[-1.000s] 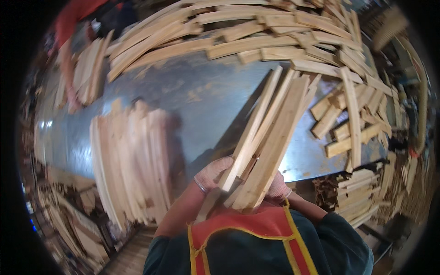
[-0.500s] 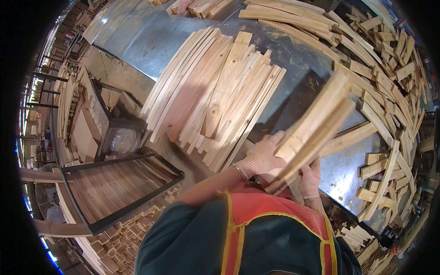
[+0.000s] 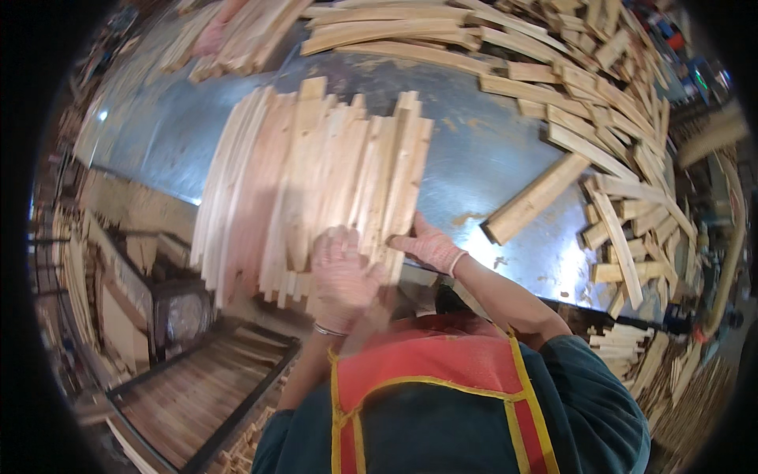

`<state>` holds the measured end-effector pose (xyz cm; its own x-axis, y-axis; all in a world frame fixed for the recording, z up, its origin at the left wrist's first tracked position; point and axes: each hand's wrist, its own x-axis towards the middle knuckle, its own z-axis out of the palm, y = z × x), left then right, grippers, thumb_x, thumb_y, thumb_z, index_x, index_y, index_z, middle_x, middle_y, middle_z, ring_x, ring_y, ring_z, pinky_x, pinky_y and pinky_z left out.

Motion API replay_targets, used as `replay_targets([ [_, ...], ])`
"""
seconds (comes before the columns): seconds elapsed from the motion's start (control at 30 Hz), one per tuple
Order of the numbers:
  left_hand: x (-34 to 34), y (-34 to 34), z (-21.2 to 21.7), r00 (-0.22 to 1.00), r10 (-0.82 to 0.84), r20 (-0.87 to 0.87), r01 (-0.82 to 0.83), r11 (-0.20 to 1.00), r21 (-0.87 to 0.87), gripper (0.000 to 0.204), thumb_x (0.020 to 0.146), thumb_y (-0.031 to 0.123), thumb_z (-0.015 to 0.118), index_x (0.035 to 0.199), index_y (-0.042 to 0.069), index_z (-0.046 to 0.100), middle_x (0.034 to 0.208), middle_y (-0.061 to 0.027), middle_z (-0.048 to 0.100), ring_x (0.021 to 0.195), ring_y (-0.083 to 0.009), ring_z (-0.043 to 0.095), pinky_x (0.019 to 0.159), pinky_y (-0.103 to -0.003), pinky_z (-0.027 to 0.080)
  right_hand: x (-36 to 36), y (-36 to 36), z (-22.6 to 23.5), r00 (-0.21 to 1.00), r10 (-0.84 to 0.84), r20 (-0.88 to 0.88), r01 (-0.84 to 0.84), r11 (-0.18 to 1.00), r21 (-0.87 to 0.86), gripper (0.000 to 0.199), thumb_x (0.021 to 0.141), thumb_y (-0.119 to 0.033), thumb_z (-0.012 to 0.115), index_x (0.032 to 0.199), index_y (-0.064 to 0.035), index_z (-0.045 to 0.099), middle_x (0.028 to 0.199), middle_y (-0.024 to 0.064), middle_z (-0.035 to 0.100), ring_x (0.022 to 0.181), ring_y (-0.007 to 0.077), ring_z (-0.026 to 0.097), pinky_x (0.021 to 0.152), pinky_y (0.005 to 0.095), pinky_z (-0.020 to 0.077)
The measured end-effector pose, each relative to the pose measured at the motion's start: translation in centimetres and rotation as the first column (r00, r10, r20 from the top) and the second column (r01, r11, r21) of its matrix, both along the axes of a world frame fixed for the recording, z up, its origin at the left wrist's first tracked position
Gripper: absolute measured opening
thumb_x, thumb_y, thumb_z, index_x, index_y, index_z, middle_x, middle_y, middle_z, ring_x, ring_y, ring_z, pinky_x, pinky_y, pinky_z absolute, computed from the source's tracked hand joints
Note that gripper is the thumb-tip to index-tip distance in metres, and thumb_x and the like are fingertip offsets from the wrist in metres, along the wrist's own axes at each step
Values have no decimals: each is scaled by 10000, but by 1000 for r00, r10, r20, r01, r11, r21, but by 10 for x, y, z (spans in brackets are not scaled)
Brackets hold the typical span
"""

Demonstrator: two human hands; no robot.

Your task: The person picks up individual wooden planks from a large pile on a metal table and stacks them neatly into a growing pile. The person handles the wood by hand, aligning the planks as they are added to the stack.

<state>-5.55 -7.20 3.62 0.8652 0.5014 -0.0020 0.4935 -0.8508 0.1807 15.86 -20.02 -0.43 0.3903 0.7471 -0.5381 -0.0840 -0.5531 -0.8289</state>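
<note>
A row of long wooden strips (image 3: 260,182), slightly curved, lies side by side on a metal table (image 3: 466,197). My left hand (image 3: 345,272), in a pale pinkish knit glove and somewhat blurred, rests over the near ends of the strips, fingers stretched out. At the row's right edge, my right hand (image 3: 430,246), gloved alike, grips the near end of the outermost wooden strip (image 3: 408,174), thumb on its end and fingers along its side. Part of that grip is hidden.
One thick wooden piece (image 3: 537,197) lies alone to the right. Beyond it spreads a jumbled heap of wood pieces (image 3: 624,110). Another person's gloved hand (image 3: 212,38) touches a second stack (image 3: 253,35) at the far left. A dark-framed rack (image 3: 205,395) stands at the lower left.
My hands have moved left from above the table's right side, bringing the held wood pieces to the row's right edge. My left hand has let go. The view has turned too.
</note>
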Motion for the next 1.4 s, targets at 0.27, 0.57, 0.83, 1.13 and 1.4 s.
replay_targets([
  [0.27, 65, 89, 0, 822, 543, -174, -529, 840, 122, 849, 991, 541, 655, 1647, 28, 490, 1732, -224, 439, 1618, -420, 384, 1290, -570, 376, 165, -124, 5, 85, -36, 996, 595, 804, -22, 828, 862, -491, 830, 1508, -34, 587, 1576, 231, 588, 1487, 451, 522, 1224, 531, 451],
  [0.57, 57, 105, -3, 860, 494, -126, -479, 868, 132, 779, 1033, 521, 611, 1610, 5, 524, 1580, -252, 603, 1492, -440, 518, 1259, -471, 417, 163, -184, -47, 391, -403, 828, 819, 563, -112, 1052, 770, -249, 886, 1693, -116, 398, 1714, 213, 377, 1505, 491, 477, 1234, 502, 467],
  [0.83, 40, 144, -42, 854, 512, -89, -495, 854, 161, 676, 977, 413, 782, 1522, 42, 632, 1493, -219, 659, 1359, -403, 619, 1150, -451, 525, 13, -178, -24, 602, -795, 77, 780, 606, 158, 1177, 754, -53, 923, 1731, -48, 267, 1583, 222, 455, 1397, 351, 562, 1148, 391, 536],
  [1.13, 27, 95, 35, 837, 521, 167, -284, 674, -682, 546, 973, 129, 768, 1496, 19, 655, 1162, -130, 700, 1039, -228, 668, 938, -353, 545, 29, -55, 71, 959, 280, 49, -253, 921, -297, 960, 942, -510, 768, 1672, -14, 389, 1693, 260, 445, 1489, 465, 516, 1269, 443, 427],
  [1.4, 109, -20, 102, 409, -895, 177, 827, 446, 342, 525, 907, 215, 822, 1400, 162, 649, 1231, -113, 647, 1019, -347, 665, 856, -541, 547, 51, -236, 169, 421, 152, 894, -74, 988, -133, 758, 890, -415, 789, 1519, -72, 541, 1222, 204, 736, 1186, 388, 704, 1053, 466, 558],
])
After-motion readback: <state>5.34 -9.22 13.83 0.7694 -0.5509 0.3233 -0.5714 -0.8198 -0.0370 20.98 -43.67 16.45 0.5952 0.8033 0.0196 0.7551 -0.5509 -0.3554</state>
